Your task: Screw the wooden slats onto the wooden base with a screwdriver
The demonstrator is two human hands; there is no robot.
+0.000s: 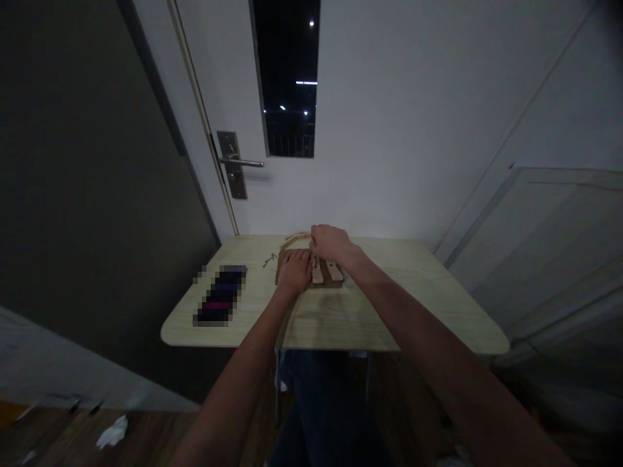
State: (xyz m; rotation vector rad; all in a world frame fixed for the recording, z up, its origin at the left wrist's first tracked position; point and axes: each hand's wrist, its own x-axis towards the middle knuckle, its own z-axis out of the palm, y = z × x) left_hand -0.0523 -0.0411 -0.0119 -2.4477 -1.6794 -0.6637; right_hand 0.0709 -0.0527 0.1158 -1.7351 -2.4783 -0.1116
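Observation:
A brown board with pale wooden slats (pixel 327 272) lies at the far middle of a light wooden table (pixel 389 311). My left hand (pixel 294 271) rests flat on the board's left part, fingers stretched out. My right hand (pixel 331 244) is curled over the board's far edge, closed around pale wooden strips (pixel 294 239) that stick out to the left; what exactly it grips is hard to make out. A few small dark metal pieces (pixel 269 261) lie on the table just left of the board.
A blurred dark rectangular thing (pixel 220 295) lies on the table's left side. Behind the table stand a white door with a metal handle (pixel 239 163) and a dark window (pixel 288 78). Paper scraps (pixel 113 433) lie on the floor at the lower left.

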